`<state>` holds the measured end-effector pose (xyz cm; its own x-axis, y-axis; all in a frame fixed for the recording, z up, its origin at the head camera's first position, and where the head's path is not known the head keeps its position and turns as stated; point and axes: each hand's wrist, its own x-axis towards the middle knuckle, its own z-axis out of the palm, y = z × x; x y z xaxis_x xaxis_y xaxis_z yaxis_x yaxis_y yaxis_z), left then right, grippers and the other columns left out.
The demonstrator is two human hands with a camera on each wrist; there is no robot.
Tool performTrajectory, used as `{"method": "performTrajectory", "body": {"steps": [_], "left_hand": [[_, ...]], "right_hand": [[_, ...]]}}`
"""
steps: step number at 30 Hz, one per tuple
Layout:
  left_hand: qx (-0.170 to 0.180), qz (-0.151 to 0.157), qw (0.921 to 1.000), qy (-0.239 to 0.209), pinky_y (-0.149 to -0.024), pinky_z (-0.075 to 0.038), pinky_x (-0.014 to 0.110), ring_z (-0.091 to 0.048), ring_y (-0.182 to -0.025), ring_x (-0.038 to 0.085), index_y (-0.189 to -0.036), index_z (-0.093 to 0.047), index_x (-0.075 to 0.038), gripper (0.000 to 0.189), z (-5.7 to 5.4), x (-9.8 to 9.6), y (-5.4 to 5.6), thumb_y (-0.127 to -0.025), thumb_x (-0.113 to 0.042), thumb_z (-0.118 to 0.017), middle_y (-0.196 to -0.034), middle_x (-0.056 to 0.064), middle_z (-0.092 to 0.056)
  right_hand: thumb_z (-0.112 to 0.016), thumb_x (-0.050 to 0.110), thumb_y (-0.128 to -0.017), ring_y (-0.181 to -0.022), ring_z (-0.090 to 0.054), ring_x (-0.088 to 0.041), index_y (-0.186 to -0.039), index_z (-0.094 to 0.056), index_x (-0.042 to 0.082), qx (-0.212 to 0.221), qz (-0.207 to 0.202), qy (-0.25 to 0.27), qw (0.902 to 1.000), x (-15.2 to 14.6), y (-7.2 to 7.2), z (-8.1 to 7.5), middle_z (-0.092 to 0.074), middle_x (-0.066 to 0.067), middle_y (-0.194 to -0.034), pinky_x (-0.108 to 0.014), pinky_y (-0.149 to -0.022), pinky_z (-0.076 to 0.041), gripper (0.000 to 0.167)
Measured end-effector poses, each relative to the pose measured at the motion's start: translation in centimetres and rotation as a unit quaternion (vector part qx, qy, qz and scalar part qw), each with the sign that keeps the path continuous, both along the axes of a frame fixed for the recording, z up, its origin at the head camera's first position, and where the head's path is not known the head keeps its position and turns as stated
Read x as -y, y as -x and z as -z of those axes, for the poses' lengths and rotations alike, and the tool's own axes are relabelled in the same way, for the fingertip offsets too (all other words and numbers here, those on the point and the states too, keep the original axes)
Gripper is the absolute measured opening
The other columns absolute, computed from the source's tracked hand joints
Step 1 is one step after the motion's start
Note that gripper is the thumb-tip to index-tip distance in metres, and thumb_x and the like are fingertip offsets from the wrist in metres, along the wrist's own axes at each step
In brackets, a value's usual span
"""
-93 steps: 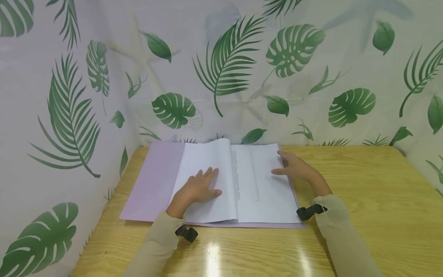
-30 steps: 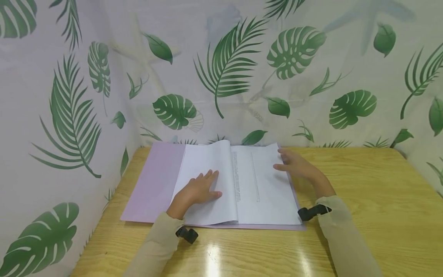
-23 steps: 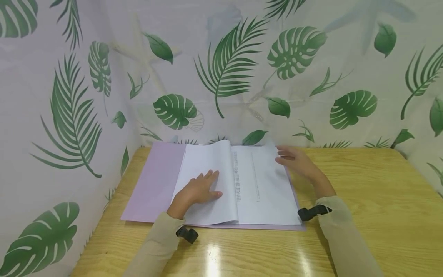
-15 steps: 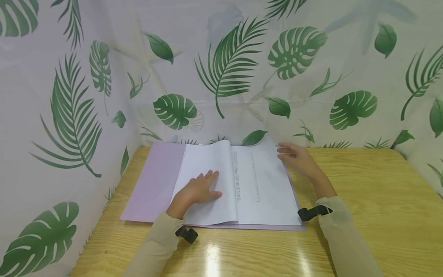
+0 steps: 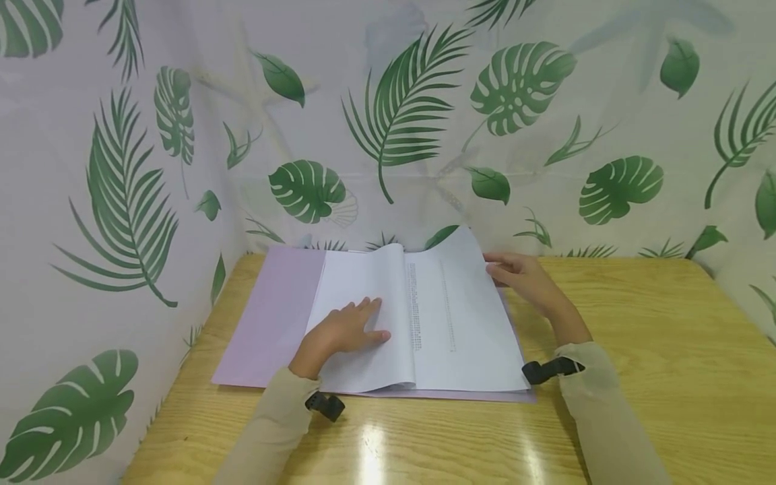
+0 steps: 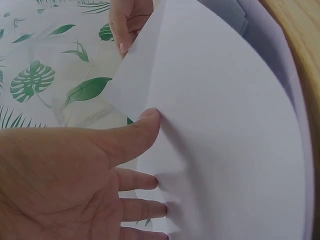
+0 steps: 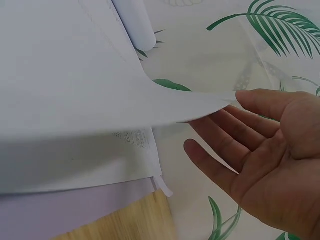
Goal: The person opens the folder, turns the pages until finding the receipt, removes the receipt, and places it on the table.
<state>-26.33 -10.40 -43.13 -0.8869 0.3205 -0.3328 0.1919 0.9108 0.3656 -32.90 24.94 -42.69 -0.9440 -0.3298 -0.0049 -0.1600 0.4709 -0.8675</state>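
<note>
A book with a light purple cover (image 5: pixel 275 310) lies spread on the table, its white leaves turned to both sides. My left hand (image 5: pixel 345 330) rests on the left-hand pages (image 5: pixel 339 269), fingers spread; the left wrist view shows its fingertips touching the paper. At the far right corner, my right hand (image 5: pixel 527 279) pinches a page (image 5: pixel 479 316) and holds that corner raised. In the right wrist view the lifted page (image 7: pixel 190 102) curves up to the thumb, with fingers beneath it and printed lines on the sheet below.
The wooden table (image 5: pixel 655 350) extends to the right of the book and in front of it. White cloth with green leaf prints (image 5: pixel 400 114) hangs directly behind the table and along its left side. A black wrist camera (image 5: pixel 552 369) sits on each sleeve.
My right hand has moved slightly outward and taken hold of the page's far right corner, which has risen off the sheets below. My left hand has stayed in place on the left-hand pages.
</note>
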Motion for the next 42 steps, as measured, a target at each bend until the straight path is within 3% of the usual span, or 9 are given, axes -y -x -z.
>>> {"method": "performTrajectory", "body": {"steps": [7, 11, 16, 21, 31, 42], "left_hand": [[0.006, -0.013, 0.9999, 0.005, -0.123, -0.028, 0.059, -0.027, -0.154, 0.04, -0.162, -0.028, -0.014, 0.078, -0.3, 0.1, 0.0, -0.101, -0.052, -0.056, -0.169, 0.013, -0.025], [0.006, -0.019, 0.9998, 0.005, -0.123, -0.028, 0.059, -0.027, -0.155, 0.04, -0.162, -0.029, -0.014, 0.078, -0.1, 0.2, 0.2, -0.1, -0.053, -0.057, -0.168, 0.014, -0.026], [0.009, -0.023, 0.9997, 0.006, -0.124, -0.028, 0.059, -0.027, -0.155, 0.039, -0.162, -0.029, -0.014, 0.078, -0.1, 0.2, 0.1, -0.1, -0.053, -0.057, -0.169, 0.013, -0.026], [0.009, -0.024, 0.9996, 0.008, -0.124, -0.027, 0.059, -0.026, -0.155, 0.04, -0.162, -0.029, -0.014, 0.078, -0.1, 0.2, 0.0, -0.1, -0.053, -0.057, -0.169, 0.013, -0.026], [0.005, -0.02, 0.9996, 0.017, -0.124, -0.027, 0.058, -0.026, -0.155, 0.04, -0.162, -0.028, -0.014, 0.078, -0.1, 0.1, 0.2, -0.1, -0.053, -0.057, -0.169, 0.012, -0.025], [0.012, -0.033, 0.9989, 0.031, -0.124, -0.024, 0.06, -0.027, -0.154, 0.042, -0.161, -0.03, -0.009, 0.078, -0.3, 0.2, 0.1, -0.101, -0.053, -0.054, -0.167, 0.017, -0.028]], "right_hand": [[-0.058, 0.028, -0.105, -0.127, -0.061, -0.038, -0.144, -0.054, -0.002, 0.005, -0.037, -0.011, 0.9992, 0.1, 0.0, 0.0, -0.054, -0.024, -0.148, -0.047, -0.109, -0.05, 0.049], [-0.055, 0.024, -0.106, -0.122, -0.064, -0.03, -0.142, -0.055, -0.003, 0.002, -0.059, -0.004, 0.9982, 0.0, 0.1, 0.0, -0.055, -0.024, -0.144, -0.036, -0.105, -0.054, 0.045], [-0.058, 0.011, -0.104, -0.126, -0.062, -0.038, -0.144, -0.053, -0.005, 0.006, -0.091, -0.003, 0.9958, -0.2, 0.1, 0.1, -0.053, -0.027, -0.147, -0.026, -0.098, -0.056, 0.043], [-0.059, 0.004, -0.1, -0.134, -0.053, -0.048, -0.151, -0.041, -0.007, 0.042, -0.118, -0.025, 0.9918, -0.9, -0.1, -0.1, -0.048, -0.032, -0.15, -0.036, -0.103, -0.056, 0.055], [-0.068, 0.007, -0.096, -0.138, -0.05, -0.048, -0.158, -0.031, -0.001, 0.071, -0.154, -0.057, 0.9839, -1.7, -0.2, -0.7, -0.044, -0.031, -0.154, -0.052, -0.11, -0.048, 0.073], [-0.073, 0.013, -0.093, -0.14, -0.046, -0.051, -0.163, -0.018, 0.007, 0.087, -0.169, -0.05, 0.9805, -1.0, -0.4, -0.4, -0.037, -0.034, -0.157, -0.057, -0.113, -0.045, 0.09]]}}
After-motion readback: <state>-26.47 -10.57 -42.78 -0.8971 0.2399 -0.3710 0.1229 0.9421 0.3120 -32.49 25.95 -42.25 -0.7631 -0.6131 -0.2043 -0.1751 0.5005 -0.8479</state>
